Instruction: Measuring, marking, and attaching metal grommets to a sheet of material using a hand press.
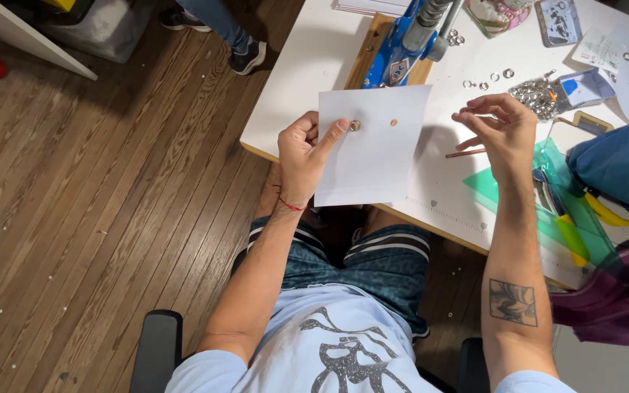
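Your worktop [300, 73] is white with a pale wooden edge, standing over a dark plank floor [111, 204]. On it you have a wooden board [369, 51] carrying a blue press [402, 44], loose metal eyelets [485, 78] scattered beside it, a small clear bag of eyelets [536, 96], a green transparent set square [518, 191], a pencil [466, 153] and paper slips [600, 49].
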